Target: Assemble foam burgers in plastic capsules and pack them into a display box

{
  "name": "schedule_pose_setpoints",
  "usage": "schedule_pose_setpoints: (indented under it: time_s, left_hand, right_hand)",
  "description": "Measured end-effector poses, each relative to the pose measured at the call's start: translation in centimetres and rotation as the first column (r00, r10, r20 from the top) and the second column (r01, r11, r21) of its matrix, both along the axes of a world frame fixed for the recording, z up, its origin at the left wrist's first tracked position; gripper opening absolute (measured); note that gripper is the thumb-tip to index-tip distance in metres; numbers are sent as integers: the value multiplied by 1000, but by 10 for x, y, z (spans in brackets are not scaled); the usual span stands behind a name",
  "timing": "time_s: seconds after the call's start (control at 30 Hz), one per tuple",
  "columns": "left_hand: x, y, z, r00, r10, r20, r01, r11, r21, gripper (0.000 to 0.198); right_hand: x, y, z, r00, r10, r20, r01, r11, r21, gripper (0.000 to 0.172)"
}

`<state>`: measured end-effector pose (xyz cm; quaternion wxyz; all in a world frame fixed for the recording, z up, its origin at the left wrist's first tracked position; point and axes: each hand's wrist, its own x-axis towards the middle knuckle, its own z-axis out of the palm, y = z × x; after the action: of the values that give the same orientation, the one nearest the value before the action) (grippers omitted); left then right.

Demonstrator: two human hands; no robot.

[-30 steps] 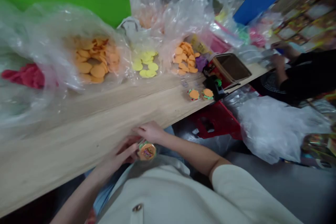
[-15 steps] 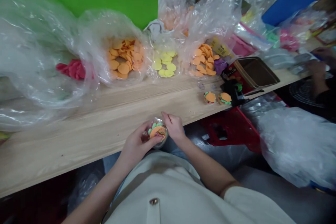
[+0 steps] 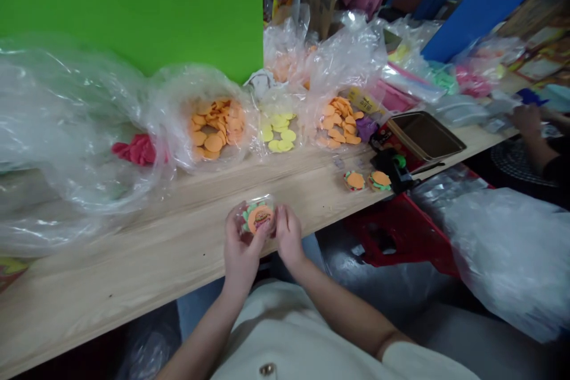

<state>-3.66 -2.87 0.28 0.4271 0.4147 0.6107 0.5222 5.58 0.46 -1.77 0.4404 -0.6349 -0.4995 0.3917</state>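
Observation:
A toy burger [image 3: 260,218] with an orange top, a printed picture on it and green frilly edges sits inside clear plastic packaging. My left hand [image 3: 240,252] is closed round its left side, with the thumb across the front. At the packaging's right edge, my right hand [image 3: 288,237] has its fingers pressed together against the clear plastic. Both hands are over the front edge of the wooden table [image 3: 178,267]. Two similar toy burgers, a left one [image 3: 354,180] and a right one [image 3: 380,180], lie farther right on the table.
Clear bags hold orange discs [image 3: 214,136], yellow discs [image 3: 281,132] and pink pieces [image 3: 140,150]. A brown tin [image 3: 423,135] stands right of a second bag of orange discs [image 3: 339,122]. Below the table is a red crate [image 3: 401,237]. A co-worker's hand [image 3: 529,124] is at far right.
My hands have carried the packaged toy burger a little forward, away from my body. Its printed face shows more fully. The camera view has tilted upward.

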Motion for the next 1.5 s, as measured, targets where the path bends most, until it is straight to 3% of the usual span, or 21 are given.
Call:
schedule_pose_setpoints:
  time_s: [0.1, 0.2, 0.33, 0.47, 0.53, 0.67, 0.8, 0.97, 1.1, 1.2, 1.33, 1.5]
  left_hand:
    - [16, -6, 3, 995, 91, -36, -87, 991, 102, 57]
    - [26, -15, 8, 990, 131, 57, -137, 984, 110, 58]
    - [18, -24, 10, 961, 102, 259, -125, 989, 75, 52]
    - [-4, -23, 10, 845, -53, 532, 85, 996, -35, 39]
    - [-10, -20, 12, 796, -56, 603, 112, 992, -57, 37]
    - [-11, -10, 13, 691, 35, 722, 53, 994, -99, 29]
    - [-8, -3, 10, 631, 95, 770, 50, 985, -163, 30]
    - [6, -6, 8, 652, 97, 752, -26, 994, -105, 25]
    - [6, -7, 9, 667, 53, 743, -19, 998, -54, 21]
    - [-16, 5, 9, 729, -45, 683, 34, 999, 30, 25]
    - [-53, 27, 16, 897, -156, 413, 166, 986, 12, 16]
    - [-56, 29, 30, 934, -247, 258, 245, 969, 39, 15]
  right_hand:
    - [-10, -10, -1, 977, -97, -189, 83, 993, -79, 38]
    - [-6, -8, 4, 973, -72, -220, 70, 997, -18, 39]
    - [15, -2, 10, 1000, 23, -2, -22, 983, 180, 41]
    - [25, 1, 13, 966, 128, 224, -193, 935, 299, 38]
    - [26, 2, 15, 955, 161, 249, -230, 933, 278, 37]
    - [26, -3, 20, 963, 247, 111, -264, 947, 182, 37]
    - [25, -18, 14, 899, 437, 11, -437, 897, 66, 23]
    - [17, -32, -9, 859, 489, -149, -498, 867, -23, 21]
    - [23, -31, -8, 824, 499, -269, -525, 850, -31, 23]
    - [35, -29, 2, 809, 562, -176, -562, 826, 54, 23]
    - [45, -29, 9, 769, 638, -41, -630, 768, 119, 21]
    - [45, -33, 3, 774, 632, 41, -632, 766, 119, 20]
